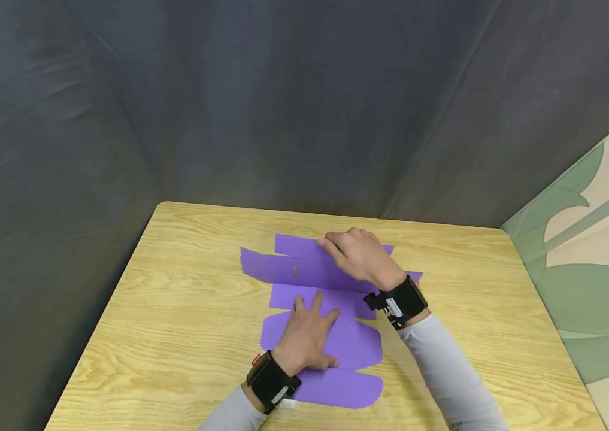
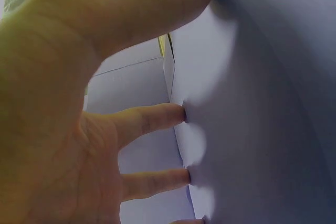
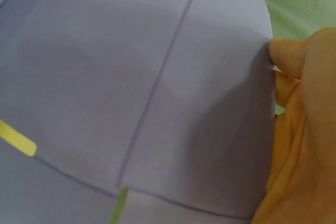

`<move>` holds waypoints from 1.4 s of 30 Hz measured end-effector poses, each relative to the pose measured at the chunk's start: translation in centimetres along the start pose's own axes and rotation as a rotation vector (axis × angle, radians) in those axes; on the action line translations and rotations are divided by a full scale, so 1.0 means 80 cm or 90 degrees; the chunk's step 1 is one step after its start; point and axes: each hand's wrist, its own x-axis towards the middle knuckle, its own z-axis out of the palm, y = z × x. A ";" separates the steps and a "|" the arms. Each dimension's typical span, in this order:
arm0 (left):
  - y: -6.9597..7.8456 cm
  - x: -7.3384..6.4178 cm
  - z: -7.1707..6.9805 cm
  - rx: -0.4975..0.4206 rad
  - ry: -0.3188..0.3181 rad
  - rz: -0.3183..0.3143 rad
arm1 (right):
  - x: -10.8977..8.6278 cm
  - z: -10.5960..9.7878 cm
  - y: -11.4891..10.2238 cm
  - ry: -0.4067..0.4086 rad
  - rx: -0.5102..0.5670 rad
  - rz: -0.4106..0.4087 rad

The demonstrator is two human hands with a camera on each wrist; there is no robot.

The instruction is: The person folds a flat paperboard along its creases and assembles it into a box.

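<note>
One spread left hand (image 1: 306,338) presses purple card (image 1: 355,344); the right hand (image 1: 360,254) (at its one o'clock) pinches the far flap (image 1: 297,245).

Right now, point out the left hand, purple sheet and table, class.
Left hand (image 1: 306,336), head view, back of the hand.
Purple sheet (image 1: 350,342), head view, panel beside the hand.
Table (image 1: 185,311), head view, bare left side.
</note>
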 end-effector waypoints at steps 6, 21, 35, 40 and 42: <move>0.000 -0.002 0.000 -0.008 -0.002 0.002 | -0.016 0.004 -0.013 0.040 -0.020 -0.003; -0.003 -0.012 0.000 -0.004 -0.006 0.018 | -0.066 0.027 -0.059 0.117 -0.062 -0.020; -0.008 -0.024 0.010 -0.021 0.017 0.025 | -0.090 0.053 -0.073 0.144 -0.099 -0.043; -0.011 -0.034 0.012 -0.033 0.039 0.021 | -0.096 0.065 -0.078 0.164 -0.129 -0.044; -0.011 -0.038 0.013 -0.028 0.045 0.026 | -0.098 0.069 -0.079 0.171 -0.145 -0.043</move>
